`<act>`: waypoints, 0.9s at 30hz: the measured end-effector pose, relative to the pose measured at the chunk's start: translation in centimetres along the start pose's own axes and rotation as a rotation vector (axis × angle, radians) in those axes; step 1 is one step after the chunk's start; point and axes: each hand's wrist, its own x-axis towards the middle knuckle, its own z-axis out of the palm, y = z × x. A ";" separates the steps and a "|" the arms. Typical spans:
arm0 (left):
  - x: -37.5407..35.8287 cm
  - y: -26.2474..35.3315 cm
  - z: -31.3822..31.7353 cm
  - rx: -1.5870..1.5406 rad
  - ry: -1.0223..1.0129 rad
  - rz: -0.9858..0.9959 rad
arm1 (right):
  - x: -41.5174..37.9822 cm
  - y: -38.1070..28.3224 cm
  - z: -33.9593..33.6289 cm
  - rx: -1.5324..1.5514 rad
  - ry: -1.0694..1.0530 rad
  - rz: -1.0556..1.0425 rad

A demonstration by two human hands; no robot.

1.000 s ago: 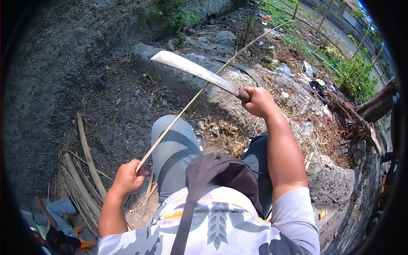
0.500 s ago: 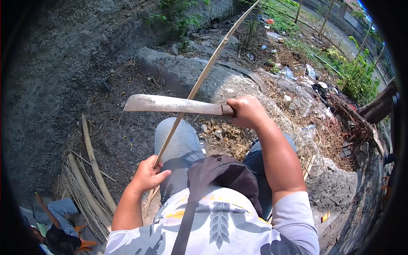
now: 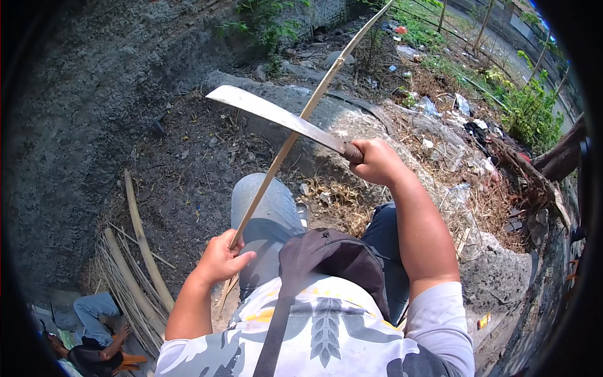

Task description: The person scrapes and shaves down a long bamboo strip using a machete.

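Observation:
In the head view, my left hand [image 3: 225,256] is wrapped round the lower end of a long, thin bamboo strip [image 3: 271,173], which slants up to the right over my knee. Its far end narrows to a tip near the top edge. My right hand [image 3: 375,162] grips the dark handle of a machete [image 3: 270,113]. The broad blade points up and left and crosses the strip above its middle. A black bag [image 3: 330,257] rests at my waist.
At the lower left lie thin strips [image 3: 129,276] and thicker bamboo poles [image 3: 143,232]. Beyond them another person [image 3: 94,345] sits. A rough wall [image 3: 69,125] rises on the left. Ahead are a concrete slab [image 3: 301,107], litter and plants, with a log [image 3: 562,157] at the right.
The machete has tilted, its tip swinging up and to the right, and its crossing point has moved farther up the strip. The other person's arm has come down.

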 end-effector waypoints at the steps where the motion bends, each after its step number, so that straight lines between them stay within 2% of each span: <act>1: 0.3 0.3 0.3 -0.033 0.000 -0.007 | -0.4 -1.1 0.3 -0.047 -0.047 -0.095; 4: 0.8 0.3 1.0 -0.009 0.013 0.014 | -0.8 -3.3 1.7 -0.159 -0.028 -0.264; 7: 1.1 0.9 1.5 0.128 0.067 0.047 | 0.5 -2.0 1.6 -0.236 0.004 -0.273; 11: 1.9 0.6 2.6 0.027 0.034 0.049 | 1.8 1.2 1.1 -0.246 0.050 -0.125; 13: 0.5 -0.5 2.7 0.032 -0.009 0.053 | 2.3 4.2 0.5 -0.004 0.187 0.073; 16: -0.6 -0.6 1.7 0.178 -0.036 0.047 | 2.6 7.3 -0.4 0.336 0.194 0.314; 20: 0.1 -0.4 1.5 0.174 -0.016 0.030 | 2.1 4.1 0.1 0.210 0.125 0.233; 25: 1.8 0.5 2.3 0.089 -0.004 0.057 | 0.0 -2.9 0.6 -0.209 -0.094 -0.150; 27: 1.7 0.3 2.5 0.081 -0.008 0.079 | 0.3 -2.1 0.4 -0.271 -0.080 -0.142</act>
